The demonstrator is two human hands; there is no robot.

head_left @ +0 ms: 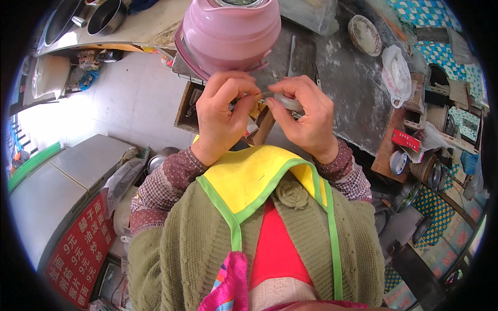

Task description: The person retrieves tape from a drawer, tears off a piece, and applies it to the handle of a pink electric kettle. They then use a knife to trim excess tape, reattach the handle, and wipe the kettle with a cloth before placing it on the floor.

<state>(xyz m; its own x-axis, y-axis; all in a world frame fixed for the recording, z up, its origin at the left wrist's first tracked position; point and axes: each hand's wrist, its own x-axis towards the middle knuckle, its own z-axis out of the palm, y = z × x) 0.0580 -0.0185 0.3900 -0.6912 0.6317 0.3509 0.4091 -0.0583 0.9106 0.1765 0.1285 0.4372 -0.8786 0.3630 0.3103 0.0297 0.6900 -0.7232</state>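
My left hand (224,115) and my right hand (305,113) are raised close together in front of my chest. Between their fingertips they pinch a small pale, translucent strip or ring (284,100), which looks like tape or thin plastic; its exact kind is unclear. Just beyond the hands a large pink lidded pot (228,32) stands at the near edge of a grey worktop (347,88). I wear a green knitted cardigan and a yellow apron with green trim.
A shallow bowl (365,34) and a knotted white plastic bag (397,72) lie on the worktop. Stacked bowls (421,168) and a red packet (405,140) sit at the right. Metal pots (106,18) stand far left; a steel cabinet (62,181) and red sign (80,254) are below left.
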